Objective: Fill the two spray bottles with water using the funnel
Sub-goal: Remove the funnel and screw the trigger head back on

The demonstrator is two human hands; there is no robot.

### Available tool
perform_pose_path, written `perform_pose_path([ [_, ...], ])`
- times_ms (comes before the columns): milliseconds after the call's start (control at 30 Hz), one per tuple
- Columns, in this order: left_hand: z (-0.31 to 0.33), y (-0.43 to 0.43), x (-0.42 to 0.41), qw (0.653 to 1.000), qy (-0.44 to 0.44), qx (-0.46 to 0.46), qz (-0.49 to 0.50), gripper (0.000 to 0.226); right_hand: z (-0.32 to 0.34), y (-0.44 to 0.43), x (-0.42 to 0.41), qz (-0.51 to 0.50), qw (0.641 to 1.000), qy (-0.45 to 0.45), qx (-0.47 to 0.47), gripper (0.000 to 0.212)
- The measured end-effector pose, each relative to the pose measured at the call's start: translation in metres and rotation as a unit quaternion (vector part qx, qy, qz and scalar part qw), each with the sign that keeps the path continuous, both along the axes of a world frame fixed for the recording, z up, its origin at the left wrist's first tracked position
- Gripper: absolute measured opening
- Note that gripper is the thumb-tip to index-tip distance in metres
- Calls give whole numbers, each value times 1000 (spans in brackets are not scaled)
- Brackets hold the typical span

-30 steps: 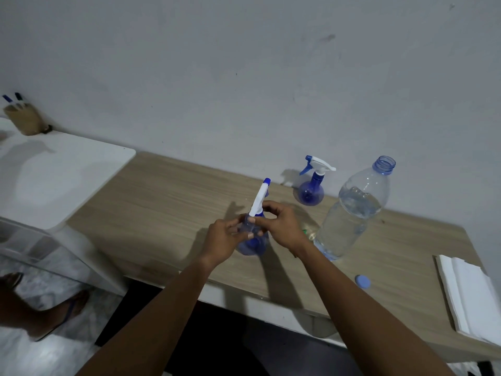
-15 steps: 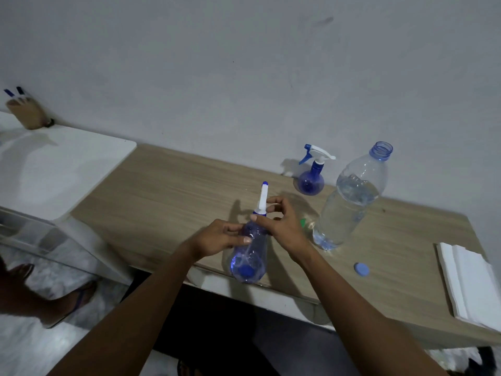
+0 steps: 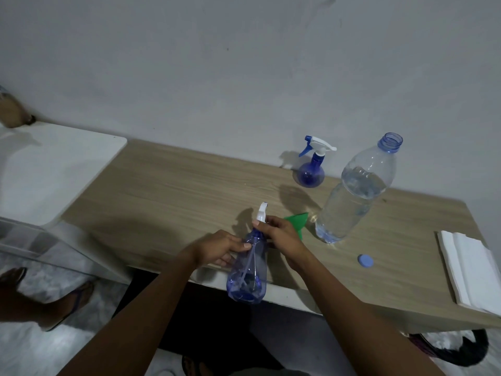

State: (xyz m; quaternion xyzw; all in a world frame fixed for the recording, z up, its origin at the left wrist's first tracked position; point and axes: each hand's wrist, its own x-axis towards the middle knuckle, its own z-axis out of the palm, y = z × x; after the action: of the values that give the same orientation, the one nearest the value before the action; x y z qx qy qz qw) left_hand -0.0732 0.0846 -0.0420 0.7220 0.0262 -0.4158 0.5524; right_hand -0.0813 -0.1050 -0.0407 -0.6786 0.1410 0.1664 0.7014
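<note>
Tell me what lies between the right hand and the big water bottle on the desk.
The green funnel lies on the desk between the right hand and the water bottle, partly hidden behind the hand, in the head view.

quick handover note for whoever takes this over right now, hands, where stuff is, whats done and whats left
Left hand grips the body of the near spray bottle, held over the table's front edge. Right hand is at its neck, by the white sprayer head.
Second spray bottle stands capped near the wall. Green funnel lies beside the open water bottle; its blue cap lies loose.
Done: nothing visibly filled.
Left: take off both sprayers, fill both via the funnel.
</note>
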Motion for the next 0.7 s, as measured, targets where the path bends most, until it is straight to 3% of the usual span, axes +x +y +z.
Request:
perform_pose_path([
  [700, -1, 5, 13, 1000, -4, -6, -5, 28, 0, 2, 9, -11, 1000, -1, 0, 22],
])
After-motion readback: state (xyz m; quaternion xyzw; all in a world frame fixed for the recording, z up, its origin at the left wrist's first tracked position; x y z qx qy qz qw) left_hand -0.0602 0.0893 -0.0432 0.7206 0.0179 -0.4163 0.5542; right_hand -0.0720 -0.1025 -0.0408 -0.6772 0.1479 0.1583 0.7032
